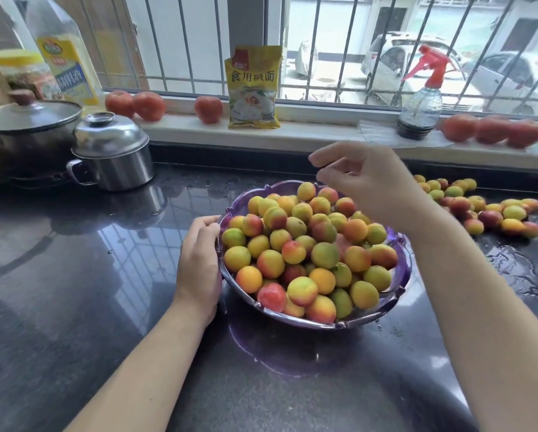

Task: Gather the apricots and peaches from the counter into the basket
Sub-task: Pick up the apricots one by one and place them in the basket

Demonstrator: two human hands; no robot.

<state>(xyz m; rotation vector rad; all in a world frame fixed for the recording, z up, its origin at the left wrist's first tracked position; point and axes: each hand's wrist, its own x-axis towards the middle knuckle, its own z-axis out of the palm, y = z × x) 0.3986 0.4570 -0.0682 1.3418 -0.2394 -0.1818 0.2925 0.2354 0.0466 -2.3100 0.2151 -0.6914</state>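
Basket [402,269] left of loose fruit [492,213].

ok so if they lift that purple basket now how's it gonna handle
The purple basket is probably heavy for its size: fruit is heaped above its rim. The top pieces look round and loose, so a tilt could roll some off. Only the left hand grips the rim, and the counter looks wet nearby, so a one-handed lift may slip or tip.
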